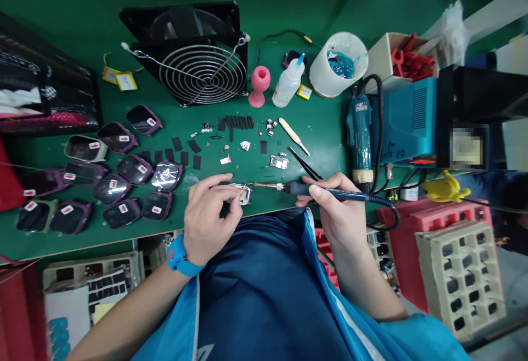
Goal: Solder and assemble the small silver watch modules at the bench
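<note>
R hand [342,201], ctr-right, has soldering iron [303,189] in its grip, tip just by small open case [246,197] at ctr; tweezers [306,164] stick out by same hand. L hand [210,212], w/ blue wristband [181,256], at case's L side; contact unclear. Green counter [330,130]: watch units [120,217] w/ red-arrow stickers mid-left, black pads [239,122] ctr, fan [210,83] upper ctr-left, pink stand [258,95] + bottle [286,86] upper ctr, white tub [324,79] & teal box [404,124] upper R.
</note>
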`<state>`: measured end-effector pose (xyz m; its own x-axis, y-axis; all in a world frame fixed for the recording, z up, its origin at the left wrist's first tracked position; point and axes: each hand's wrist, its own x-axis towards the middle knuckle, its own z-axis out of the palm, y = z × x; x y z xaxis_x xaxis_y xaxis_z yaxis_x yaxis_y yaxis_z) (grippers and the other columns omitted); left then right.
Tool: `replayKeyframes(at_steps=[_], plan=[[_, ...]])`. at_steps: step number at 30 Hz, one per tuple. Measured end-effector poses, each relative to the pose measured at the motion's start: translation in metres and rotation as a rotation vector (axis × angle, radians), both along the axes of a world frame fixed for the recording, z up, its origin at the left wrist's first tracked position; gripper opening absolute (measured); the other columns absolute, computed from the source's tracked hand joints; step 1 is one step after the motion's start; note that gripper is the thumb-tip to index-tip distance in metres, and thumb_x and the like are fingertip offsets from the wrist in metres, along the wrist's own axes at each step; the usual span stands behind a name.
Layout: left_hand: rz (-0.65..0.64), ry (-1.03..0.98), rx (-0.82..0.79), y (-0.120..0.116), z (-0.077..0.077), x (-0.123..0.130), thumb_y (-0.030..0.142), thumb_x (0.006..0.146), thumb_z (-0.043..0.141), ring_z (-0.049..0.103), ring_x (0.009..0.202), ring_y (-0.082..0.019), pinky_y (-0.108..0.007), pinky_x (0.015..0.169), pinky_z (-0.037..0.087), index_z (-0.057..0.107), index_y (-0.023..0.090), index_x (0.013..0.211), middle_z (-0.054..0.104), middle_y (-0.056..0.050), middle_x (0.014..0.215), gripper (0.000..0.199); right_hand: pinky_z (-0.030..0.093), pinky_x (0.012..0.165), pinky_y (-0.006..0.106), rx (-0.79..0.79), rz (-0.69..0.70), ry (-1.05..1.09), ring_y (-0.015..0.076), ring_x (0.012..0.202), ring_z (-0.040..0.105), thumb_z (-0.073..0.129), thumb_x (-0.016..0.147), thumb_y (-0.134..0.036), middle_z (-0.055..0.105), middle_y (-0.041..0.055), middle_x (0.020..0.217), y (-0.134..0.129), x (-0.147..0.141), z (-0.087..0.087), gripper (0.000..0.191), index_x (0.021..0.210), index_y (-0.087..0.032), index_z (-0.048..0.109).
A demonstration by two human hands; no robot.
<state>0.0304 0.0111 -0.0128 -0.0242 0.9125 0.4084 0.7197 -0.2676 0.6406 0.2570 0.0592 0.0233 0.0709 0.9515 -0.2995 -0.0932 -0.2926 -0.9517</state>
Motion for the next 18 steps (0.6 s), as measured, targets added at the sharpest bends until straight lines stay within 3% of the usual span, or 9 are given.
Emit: replayKeyframes(at_steps=[4, 8, 11, 18], plan=[[0.023, -0.033, -0.017, -0.0024, 0.0, -0.0007, 0.004, 0.089, 0.064, 0.073, 0.111, -0.022, -0.039, 0.094, 0.057, 0.062, 0.023, 0.099, 0.078, 0.001, 0.093, 0.022, 0.049, 0.115, 0.056, 0.021, 0.027, -0.037, 0.02, 0.058, 0.076, 0.088, 0.077, -0.031, 0.075, -0.0042, 0.061, -0.0009, 0.0001, -0.0005, 0.028, 0.072, -0.024, 0.062], [0.009, -0.064, -0.032, -0.003, 0.0011, -0.0018, 0.003, 0.089, 0.062, 0.073, 0.111, -0.023, -0.04, 0.095, 0.058, 0.062, 0.023, 0.098, 0.078, 0.0, 0.095, 0.022, 0.063, 0.092, 0.049, -0.02, 0.002, -0.018, 0.0209, 0.058, 0.077, 0.09, 0.074, -0.033, 0.077, -0.0019, 0.066, -0.0013, -0.0006, -0.0002, 0.03, 0.071, -0.022, 0.062], [0.01, -0.041, 0.017, -0.001, 0.0028, -0.003, 0.004, 0.087, 0.065, 0.071, 0.111, -0.024, -0.043, 0.094, 0.059, 0.061, 0.022, 0.094, 0.074, -0.003, 0.096, 0.02, 0.065, 0.08, 0.044, -0.028, -0.001, -0.011, 0.0205, 0.057, 0.076, 0.089, 0.073, -0.033, 0.078, -0.0009, 0.068, -0.0014, -0.0013, 0.0008, 0.028, 0.071, -0.022, 0.063], [-0.025, -0.019, 0.015, 0.0025, 0.0044, -0.0042, 0.002, 0.085, 0.066, 0.067, 0.119, -0.027, -0.047, 0.099, 0.058, 0.06, 0.021, 0.091, 0.069, -0.005, 0.103, 0.021, 0.064, 0.086, 0.043, -0.036, -0.003, -0.02, 0.0225, 0.066, 0.079, 0.09, 0.073, -0.033, 0.077, -0.0004, 0.064, -0.0017, -0.0013, 0.0012, 0.028, 0.071, -0.022, 0.064]])
